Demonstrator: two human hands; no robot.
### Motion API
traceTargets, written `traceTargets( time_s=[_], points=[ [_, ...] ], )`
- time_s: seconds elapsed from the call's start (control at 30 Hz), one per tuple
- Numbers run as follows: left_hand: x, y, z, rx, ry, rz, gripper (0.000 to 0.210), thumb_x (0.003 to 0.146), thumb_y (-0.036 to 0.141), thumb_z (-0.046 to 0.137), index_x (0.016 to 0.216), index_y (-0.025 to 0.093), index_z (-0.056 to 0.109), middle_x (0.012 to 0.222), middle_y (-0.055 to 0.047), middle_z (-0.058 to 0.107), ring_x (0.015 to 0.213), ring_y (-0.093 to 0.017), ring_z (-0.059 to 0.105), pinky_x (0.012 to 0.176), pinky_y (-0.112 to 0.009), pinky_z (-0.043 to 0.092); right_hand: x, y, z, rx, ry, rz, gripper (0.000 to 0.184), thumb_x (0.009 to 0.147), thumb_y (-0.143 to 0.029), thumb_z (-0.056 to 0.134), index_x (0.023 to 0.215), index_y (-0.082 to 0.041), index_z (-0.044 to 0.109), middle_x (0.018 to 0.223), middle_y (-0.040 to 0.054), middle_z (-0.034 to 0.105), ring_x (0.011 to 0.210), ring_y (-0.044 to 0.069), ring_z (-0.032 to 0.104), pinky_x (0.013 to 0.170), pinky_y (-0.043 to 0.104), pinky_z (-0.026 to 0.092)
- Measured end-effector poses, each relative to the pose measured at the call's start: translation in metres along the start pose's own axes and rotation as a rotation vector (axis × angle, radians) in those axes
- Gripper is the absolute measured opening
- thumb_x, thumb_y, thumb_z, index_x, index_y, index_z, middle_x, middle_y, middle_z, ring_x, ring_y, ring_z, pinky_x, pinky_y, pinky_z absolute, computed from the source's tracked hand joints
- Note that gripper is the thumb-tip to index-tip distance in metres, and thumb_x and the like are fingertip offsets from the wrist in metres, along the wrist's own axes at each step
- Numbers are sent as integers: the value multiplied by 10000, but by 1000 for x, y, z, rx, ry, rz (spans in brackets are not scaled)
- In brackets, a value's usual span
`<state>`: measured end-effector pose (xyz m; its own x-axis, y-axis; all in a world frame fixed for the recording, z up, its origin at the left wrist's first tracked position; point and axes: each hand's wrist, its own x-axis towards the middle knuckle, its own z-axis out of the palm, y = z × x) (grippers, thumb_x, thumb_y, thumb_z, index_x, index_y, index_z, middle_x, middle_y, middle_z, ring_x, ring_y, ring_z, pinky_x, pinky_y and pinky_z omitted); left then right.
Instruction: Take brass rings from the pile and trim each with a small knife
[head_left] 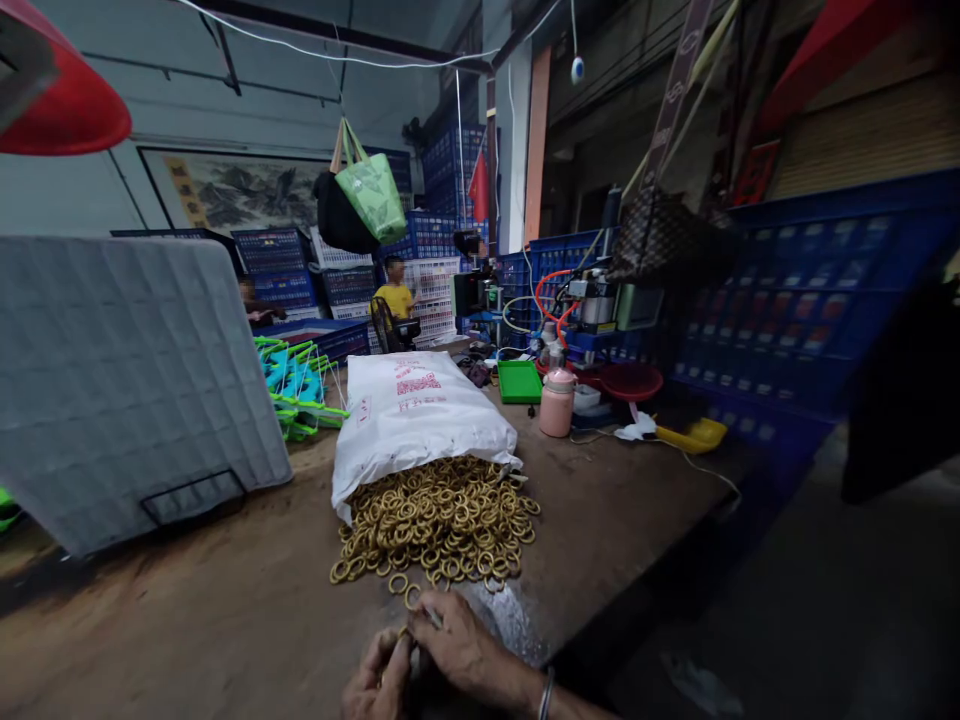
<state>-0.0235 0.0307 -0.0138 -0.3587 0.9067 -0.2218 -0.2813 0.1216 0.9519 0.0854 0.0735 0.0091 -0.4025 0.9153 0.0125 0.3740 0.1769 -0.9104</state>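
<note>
Brass-coloured rings (439,520) spill in a heap from the mouth of a white printed sack (420,400) lying on the table. At the heap's near edge, my right hand (469,645) is closed around a small grey rod-like piece (433,617), whose kind I cannot make out. Its fingertips are beside a loose ring (412,597). My left hand (377,675) is just left of it, thumb and fingers pinched together on a ring (403,633), mostly hidden by the fingers. Both hands are close together, low over the table.
A grey quilted panel (135,390) stands at left, with bright green frames (300,390) behind it. Past the sack are a green tray (519,381), a pink bottle (556,405) and a yellow scoop-like piece (694,435). Blue crates (810,310) stand right; a person (395,295) sits far back.
</note>
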Motion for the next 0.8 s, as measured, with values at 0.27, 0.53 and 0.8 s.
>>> traceTargets(
  time_s=[0.27,0.53,0.8],
  points=[
    [-17,10,2,120,-163,106,226,640,385,646,626,161,619,548,24,543,504,-91,474,490,-172,386,-3,-1,-3,152,-14,137,120,709,-239,471,614,-165,479,524,-60,447,492,66,409,458,156,307],
    [-23,4,-1,47,-183,-153,310,665,484,581,742,191,514,498,81,468,321,-27,352,313,-122,228,-8,-7,-7,13,-15,28,177,745,-284,460,624,-159,491,548,-53,460,540,76,415,491,170,303],
    [-26,10,-4,-25,-193,-179,291,684,456,584,713,182,490,535,72,483,357,-25,379,339,-128,234,-10,-8,-7,-83,10,-66,228,797,-298,428,633,-157,501,539,-55,425,529,72,378,491,179,278]
  ],
)
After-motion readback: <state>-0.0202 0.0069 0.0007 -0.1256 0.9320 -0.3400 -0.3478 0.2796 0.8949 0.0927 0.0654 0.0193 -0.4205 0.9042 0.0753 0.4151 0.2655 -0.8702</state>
